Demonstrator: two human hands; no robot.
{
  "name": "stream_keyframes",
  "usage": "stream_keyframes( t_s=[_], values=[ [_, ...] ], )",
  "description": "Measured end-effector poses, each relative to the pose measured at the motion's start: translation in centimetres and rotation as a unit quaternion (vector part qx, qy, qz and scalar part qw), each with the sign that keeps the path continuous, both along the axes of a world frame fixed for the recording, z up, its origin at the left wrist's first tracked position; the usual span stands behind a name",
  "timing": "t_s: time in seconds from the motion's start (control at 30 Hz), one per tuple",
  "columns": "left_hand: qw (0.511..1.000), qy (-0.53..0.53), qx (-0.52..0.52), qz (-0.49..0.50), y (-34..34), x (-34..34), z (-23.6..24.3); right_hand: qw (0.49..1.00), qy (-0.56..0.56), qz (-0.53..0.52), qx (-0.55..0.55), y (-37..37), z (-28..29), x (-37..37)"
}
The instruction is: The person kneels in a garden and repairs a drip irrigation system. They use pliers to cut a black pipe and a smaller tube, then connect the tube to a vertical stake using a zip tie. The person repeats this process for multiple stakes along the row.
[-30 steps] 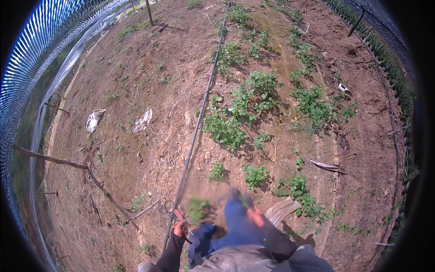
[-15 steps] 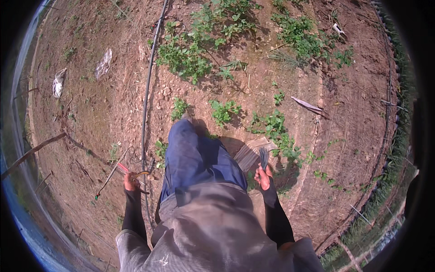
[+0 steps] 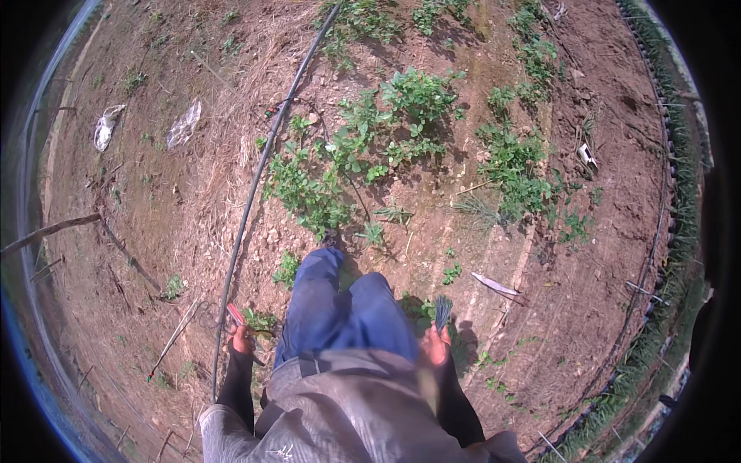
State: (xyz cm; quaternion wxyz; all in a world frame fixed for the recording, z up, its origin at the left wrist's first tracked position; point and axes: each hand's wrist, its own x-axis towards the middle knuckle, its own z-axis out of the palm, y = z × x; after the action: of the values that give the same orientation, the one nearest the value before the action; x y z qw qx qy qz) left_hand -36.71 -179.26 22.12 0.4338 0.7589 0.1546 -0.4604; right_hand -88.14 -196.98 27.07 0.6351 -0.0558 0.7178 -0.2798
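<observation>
My left hand [image 3: 241,339] is closed around a red-handled tool [image 3: 235,313]; its working end is hidden, so the kind is not plain. It hangs out beside my left thigh, near the black hose on the ground. At my right side, my right hand [image 3: 436,346] grips a bundle of thin dark wire-like strands [image 3: 442,311], whose loose ends fan out upward from the fist. Both hands are well apart, one on each side of my blue trousers [image 3: 343,316].
A black hose [image 3: 255,181] runs along the soil on my left. Leafy green plants [image 3: 417,100] grow ahead, with another row [image 3: 513,162] to the right. A pale strip [image 3: 494,285], white plastic scraps [image 3: 184,125] and a leaning stick [image 3: 50,230] lie about. Grass [image 3: 683,224] borders the right.
I have moved forward over the ground; plants and hose have shifted in view and the legs have changed stride. Both hands swing slightly, still holding the same things.
</observation>
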Motion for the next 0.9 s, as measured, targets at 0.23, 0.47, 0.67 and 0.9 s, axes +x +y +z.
stream_keyframes(
  t_s=[0.23, 0.47, 0.67, 0.9],
  values=[
    [0.997, -0.073, -0.027, -0.003, -12.9, -2.5, -1.6, 0.893, 0.196, 0.379, -0.143, -14.8, -2.7, -6.9],
    [0.974, -0.093, -0.136, 0.158, -22.6, -13.0, -8.6, 0.939, 0.040, 0.275, -0.203, -36.9, -19.5, -19.7],
    [0.977, 0.040, -0.037, 0.207, -33.9, -19.1, -5.6, 0.888, 0.084, 0.439, -0.108, -62.1, -3.4, -7.3],
    [0.958, 0.034, -0.025, 0.283, -46.6, -18.8, -3.2, 0.592, 0.140, 0.771, -0.187, -70.7, -4.0, 1.2]
  ],
)
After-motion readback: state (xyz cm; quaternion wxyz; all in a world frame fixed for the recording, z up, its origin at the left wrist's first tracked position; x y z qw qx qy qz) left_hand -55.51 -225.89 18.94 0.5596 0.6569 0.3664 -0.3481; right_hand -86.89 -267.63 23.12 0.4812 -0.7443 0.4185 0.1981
